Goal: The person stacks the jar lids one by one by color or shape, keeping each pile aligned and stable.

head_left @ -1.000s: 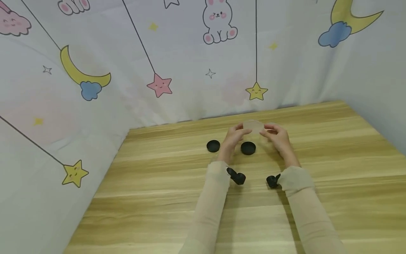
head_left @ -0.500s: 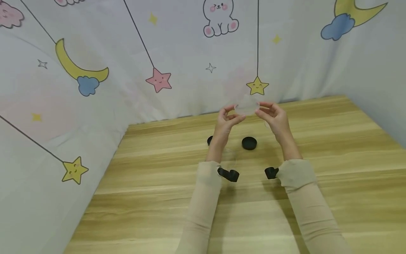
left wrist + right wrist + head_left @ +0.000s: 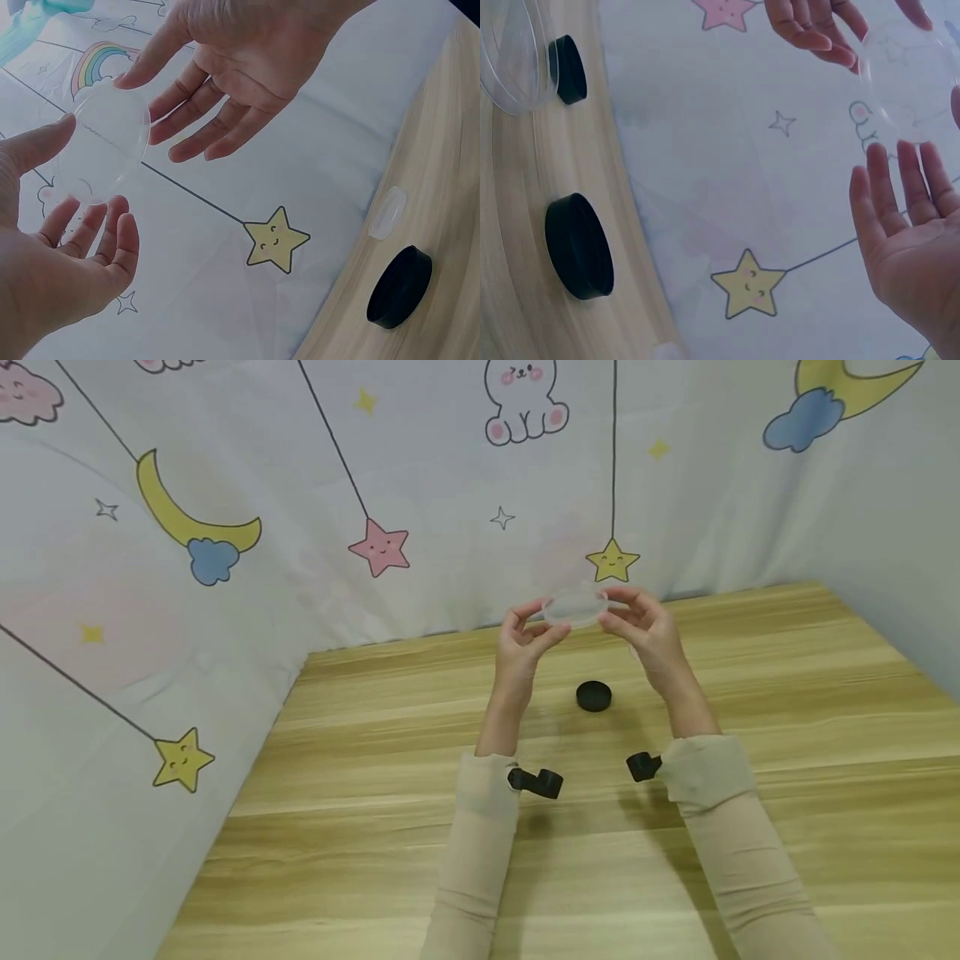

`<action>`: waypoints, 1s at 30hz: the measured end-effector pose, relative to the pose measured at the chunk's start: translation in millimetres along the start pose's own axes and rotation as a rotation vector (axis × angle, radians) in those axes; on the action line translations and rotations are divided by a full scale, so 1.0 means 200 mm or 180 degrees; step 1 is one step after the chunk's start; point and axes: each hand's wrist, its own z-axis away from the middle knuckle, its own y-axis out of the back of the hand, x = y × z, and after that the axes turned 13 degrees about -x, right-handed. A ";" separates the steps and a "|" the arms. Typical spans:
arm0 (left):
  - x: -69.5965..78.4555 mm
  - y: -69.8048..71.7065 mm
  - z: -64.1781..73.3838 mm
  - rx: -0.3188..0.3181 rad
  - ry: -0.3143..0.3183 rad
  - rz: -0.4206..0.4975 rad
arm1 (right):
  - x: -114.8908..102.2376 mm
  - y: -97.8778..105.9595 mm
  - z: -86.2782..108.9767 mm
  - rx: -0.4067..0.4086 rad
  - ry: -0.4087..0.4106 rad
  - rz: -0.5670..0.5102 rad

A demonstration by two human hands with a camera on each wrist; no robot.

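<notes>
Clear round dish [image 3: 575, 608]: higher than a second ago, held aloft towards the tabletop's [image 3: 360, 777] far edge. Left hand [image 3: 519, 647] and right hand [image 3: 651, 635] pinch opposite sides, thumbs parted from fingers; neither is free for the black lid [image 3: 593, 697].

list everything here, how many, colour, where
clear disc: one, transparent, held up
table: one, light wood, head view's lower half
round lids: two, black, on the table
clear pieces: at least two, transparent, on the table
printed cloth: count unclear, whitish, behind the table
unclear item: one, teal, left wrist view's corner
wrist cameras: two, black, at wrists
sleeves: two, beige, on forearms
left hand: one, bare, pinching disc
right hand: one, bare, pinching disc
</notes>
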 end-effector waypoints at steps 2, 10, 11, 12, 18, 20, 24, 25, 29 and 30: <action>0.00 0.00 0.01 0.0021 -0.0035 0.0040 | -0.01 -0.01 0.00 -0.0046 0.0021 -0.0029; 0.06 0.02 0.05 -0.0071 -0.0165 -0.0020 | -0.04 -0.04 0.00 -0.0165 -0.0018 0.0168; 0.07 0.03 0.06 -0.0096 -0.0160 -0.0053 | -0.04 -0.05 0.00 -0.0188 -0.0031 0.0183; 0.08 0.04 0.07 -0.0115 -0.0154 -0.0086 | -0.04 -0.06 0.00 -0.0216 -0.0056 0.0219; 0.11 0.15 0.16 -0.0235 -0.0105 -0.0443 | -0.03 -0.12 0.00 -0.0579 -0.0371 0.0536; 0.10 0.19 0.19 -0.0305 -0.0044 -0.0588 | -0.02 -0.13 0.01 -0.0659 -0.0481 0.0676; 0.07 0.27 0.23 -0.0422 0.0141 -0.0849 | 0.03 -0.14 0.04 -0.0740 -0.0676 0.0864; 0.06 0.29 0.24 -0.0424 0.0206 -0.0893 | 0.05 -0.15 0.05 -0.0780 -0.0727 0.0906; 0.02 0.37 0.29 -0.0388 0.0484 -0.1040 | 0.12 -0.18 0.06 -0.1030 -0.0957 0.1077; 0.00 0.39 0.29 -0.0401 0.0555 -0.1065 | 0.14 -0.18 0.07 -0.1080 -0.0990 0.1129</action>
